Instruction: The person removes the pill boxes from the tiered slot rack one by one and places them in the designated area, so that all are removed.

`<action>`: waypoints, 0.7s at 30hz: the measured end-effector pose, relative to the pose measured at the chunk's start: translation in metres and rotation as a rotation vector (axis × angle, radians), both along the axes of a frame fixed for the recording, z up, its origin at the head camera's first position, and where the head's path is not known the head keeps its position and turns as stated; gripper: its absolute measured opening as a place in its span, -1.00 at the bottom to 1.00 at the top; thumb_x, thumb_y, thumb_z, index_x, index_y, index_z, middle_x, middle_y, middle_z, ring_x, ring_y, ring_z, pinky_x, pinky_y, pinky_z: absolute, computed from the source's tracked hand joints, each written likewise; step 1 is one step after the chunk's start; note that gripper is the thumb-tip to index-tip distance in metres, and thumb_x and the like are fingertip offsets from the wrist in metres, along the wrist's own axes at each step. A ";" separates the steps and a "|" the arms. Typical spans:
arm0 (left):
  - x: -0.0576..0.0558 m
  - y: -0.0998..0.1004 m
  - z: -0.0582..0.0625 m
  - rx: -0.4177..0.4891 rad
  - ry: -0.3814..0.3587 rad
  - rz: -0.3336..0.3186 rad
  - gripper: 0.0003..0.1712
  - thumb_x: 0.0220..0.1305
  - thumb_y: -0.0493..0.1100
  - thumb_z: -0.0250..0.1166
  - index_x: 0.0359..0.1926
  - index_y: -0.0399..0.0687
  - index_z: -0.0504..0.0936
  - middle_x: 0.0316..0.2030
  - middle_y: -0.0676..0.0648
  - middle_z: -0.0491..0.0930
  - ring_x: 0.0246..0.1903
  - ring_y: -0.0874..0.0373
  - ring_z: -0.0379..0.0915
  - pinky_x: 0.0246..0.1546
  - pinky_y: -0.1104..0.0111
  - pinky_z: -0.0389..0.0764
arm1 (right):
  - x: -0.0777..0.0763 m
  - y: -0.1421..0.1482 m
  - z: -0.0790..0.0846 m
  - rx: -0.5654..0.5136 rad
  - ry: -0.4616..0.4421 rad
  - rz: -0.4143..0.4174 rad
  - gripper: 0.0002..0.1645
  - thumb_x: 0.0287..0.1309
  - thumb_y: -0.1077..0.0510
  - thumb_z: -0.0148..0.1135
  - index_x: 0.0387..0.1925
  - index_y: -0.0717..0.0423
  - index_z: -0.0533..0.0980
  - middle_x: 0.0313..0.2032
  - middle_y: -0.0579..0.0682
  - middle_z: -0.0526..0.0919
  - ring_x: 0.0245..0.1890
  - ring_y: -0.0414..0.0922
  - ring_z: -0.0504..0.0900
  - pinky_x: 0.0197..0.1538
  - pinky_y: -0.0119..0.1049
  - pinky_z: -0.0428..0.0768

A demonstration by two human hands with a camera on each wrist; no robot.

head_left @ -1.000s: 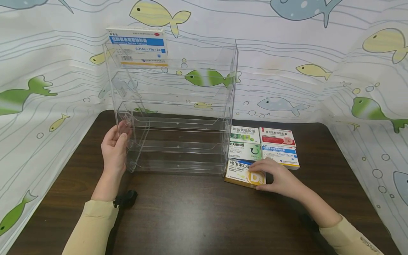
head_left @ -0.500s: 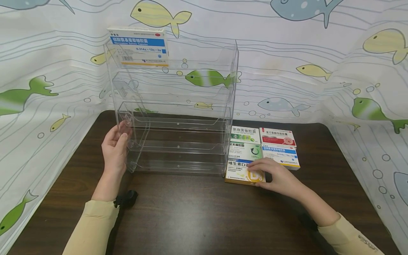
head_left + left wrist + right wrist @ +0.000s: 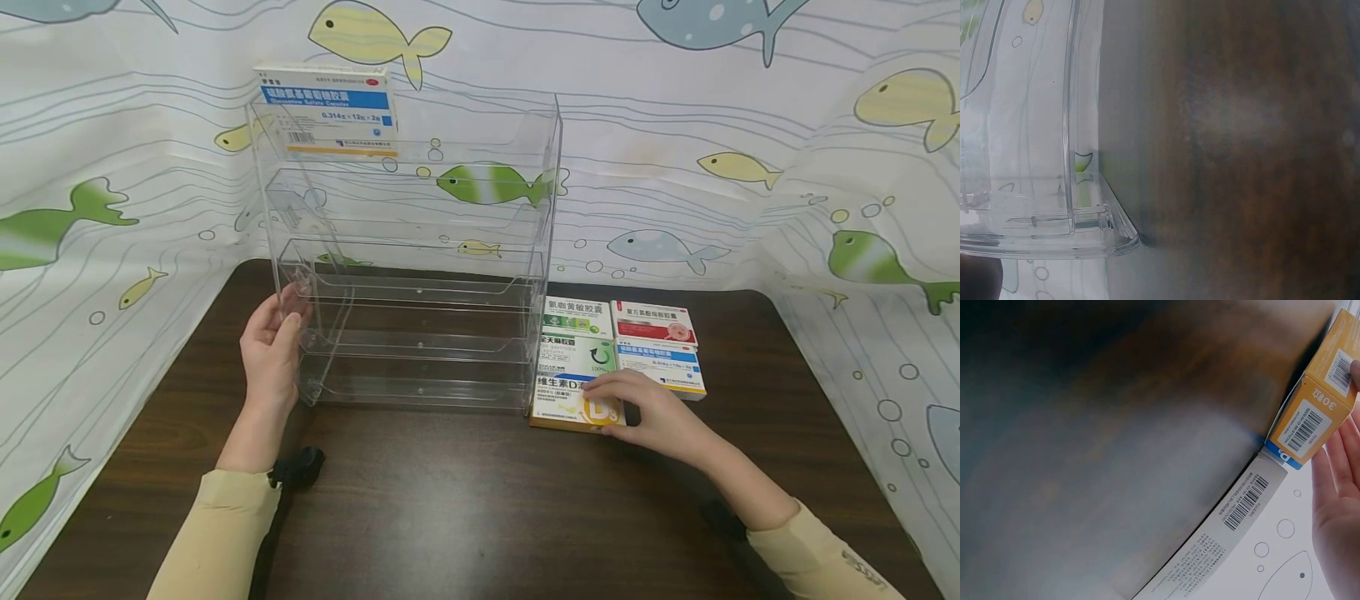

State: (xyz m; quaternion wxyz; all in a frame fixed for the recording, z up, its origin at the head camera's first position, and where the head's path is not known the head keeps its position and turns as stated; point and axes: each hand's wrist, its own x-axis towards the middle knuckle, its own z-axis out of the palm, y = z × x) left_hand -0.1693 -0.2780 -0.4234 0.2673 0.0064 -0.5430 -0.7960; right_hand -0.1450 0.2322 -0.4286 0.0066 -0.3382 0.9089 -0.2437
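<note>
A clear acrylic tiered rack (image 3: pixel 420 392) stands on the dark wooden table. My left hand (image 3: pixel 272 346) grips its left side wall, thumb outside and fingers partly seen through the plastic. In the left wrist view the rack's lower corner (image 3: pixel 1107 234) meets the tabletop. To the right of the rack, a yellow-and-white vitamin D medicine box (image 3: pixel 558 407) lies flat at the front of a group of boxes. My right hand (image 3: pixel 652 412) pinches its right end, fingers on top and thumb at the near edge. The right wrist view shows the box's orange end (image 3: pixel 1307 425) with a barcode.
Behind the vitamin D box lie a green-and-white box (image 3: pixel 573 354), another green-and-white box (image 3: pixel 577 315), a red-and-white box (image 3: pixel 654 321) and a blue-and-white box (image 3: pixel 663 365). A blue-and-white box (image 3: pixel 330 112) stands in the rack's top tier. Fish-print cloth (image 3: pixel 637 200) surrounds the table.
The vitamin D box has shifted slightly back and straightened against the green-and-white box, with my right hand on it. My left hand keeps its grip on the rack.
</note>
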 end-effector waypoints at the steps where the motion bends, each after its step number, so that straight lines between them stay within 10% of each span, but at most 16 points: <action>1: 0.000 0.000 0.000 0.000 0.000 0.000 -0.56 0.48 -0.56 0.00 0.12 -0.14 0.66 0.08 0.10 0.78 0.12 0.29 0.72 0.21 0.54 0.69 | 0.000 0.000 0.000 0.002 -0.003 -0.001 -0.28 -0.15 0.24 0.76 0.14 -0.02 0.71 0.20 -0.08 0.75 0.29 0.04 0.63 0.30 0.15 0.68; 21: 0.000 0.000 -0.001 0.012 0.027 -0.004 -0.55 0.47 -0.58 -0.01 0.06 -0.13 0.68 0.04 0.10 0.81 0.08 0.29 0.74 0.18 0.55 0.70 | -0.002 -0.001 0.002 0.002 0.000 -0.004 -0.27 -0.16 0.25 0.77 0.15 -0.06 0.71 0.21 -0.12 0.74 0.29 0.01 0.63 0.31 0.08 0.68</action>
